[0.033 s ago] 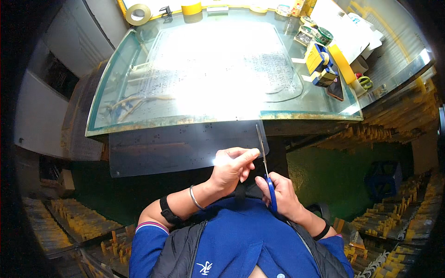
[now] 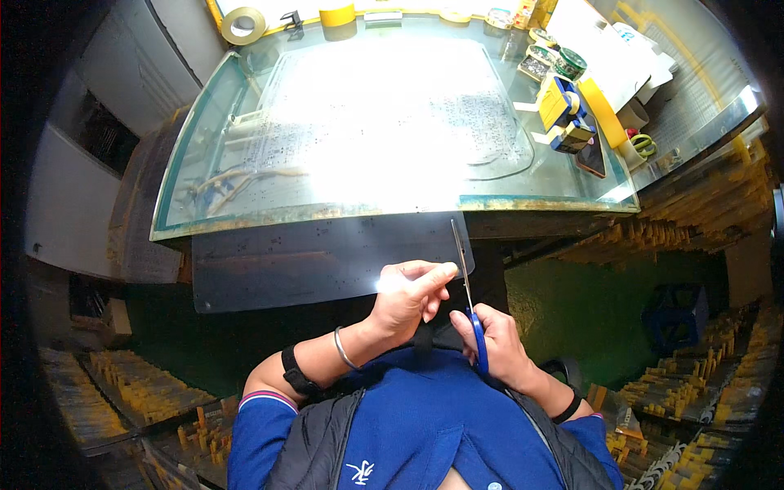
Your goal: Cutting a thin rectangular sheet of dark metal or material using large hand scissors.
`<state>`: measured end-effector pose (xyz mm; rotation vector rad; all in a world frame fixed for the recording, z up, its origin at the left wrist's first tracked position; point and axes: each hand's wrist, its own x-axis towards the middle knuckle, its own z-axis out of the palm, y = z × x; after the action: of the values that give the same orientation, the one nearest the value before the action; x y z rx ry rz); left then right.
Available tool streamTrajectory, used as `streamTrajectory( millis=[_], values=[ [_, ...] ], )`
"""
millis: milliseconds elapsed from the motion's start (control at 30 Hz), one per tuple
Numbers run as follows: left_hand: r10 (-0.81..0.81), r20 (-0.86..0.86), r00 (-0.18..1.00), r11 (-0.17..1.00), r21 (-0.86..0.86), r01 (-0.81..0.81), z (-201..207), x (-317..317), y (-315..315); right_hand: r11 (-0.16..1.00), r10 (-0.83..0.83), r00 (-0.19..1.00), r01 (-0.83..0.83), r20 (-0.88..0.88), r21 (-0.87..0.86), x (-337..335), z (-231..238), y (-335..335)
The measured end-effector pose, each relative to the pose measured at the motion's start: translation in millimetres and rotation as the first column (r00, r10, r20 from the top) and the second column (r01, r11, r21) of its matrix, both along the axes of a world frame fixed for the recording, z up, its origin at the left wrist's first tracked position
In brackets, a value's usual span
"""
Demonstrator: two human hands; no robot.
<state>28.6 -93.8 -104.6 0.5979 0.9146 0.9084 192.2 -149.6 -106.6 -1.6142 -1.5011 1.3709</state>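
A dark, see-through film sheet [image 2: 286, 265] with small printed marks hangs over the front edge of the glass-topped light table [image 2: 392, 211]. My left hand [image 2: 408, 298] is closed, thumb and forefinger pinched at the sheet's near edge by its right end; the exact contact between the fingertips is hard to see. Blue-handled scissors [image 2: 479, 347] are gripped in my right hand [image 2: 502, 343]. Their long blades point away from me and lie along the sheet's right end, looking nearly closed, beside my left thumb.
On the lit glass lies a larger printed film [image 2: 327, 122], partly lost in glare. Along the right stand a blue and yellow tape dispenser [image 2: 563, 114], a phone [image 2: 591, 159] and green-handled scissors [image 2: 645, 145]. A tape roll [image 2: 244, 26] stands far left. Racks with yellow tabs [image 2: 147, 380] flank me.
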Motion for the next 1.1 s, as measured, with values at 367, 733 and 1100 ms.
streamTrajectory(
  millis=[367,733,1100],
  values=[
    [-0.037,0.054,0.998,0.999,-0.019,0.038,2,6,-10,0.996,-0.043,0.998,0.046,-0.035,0.079,1,-9,4],
    [-0.072,0.071,0.995,0.997,-0.006,0.073,0,10,-15,0.994,-0.047,0.999,0.046,0.007,0.095,5,-4,7],
    [-0.136,0.040,0.990,0.991,0.009,0.136,1,13,-23,0.989,0.000,0.999,0.007,-0.048,0.150,14,-21,14]
  ],
)
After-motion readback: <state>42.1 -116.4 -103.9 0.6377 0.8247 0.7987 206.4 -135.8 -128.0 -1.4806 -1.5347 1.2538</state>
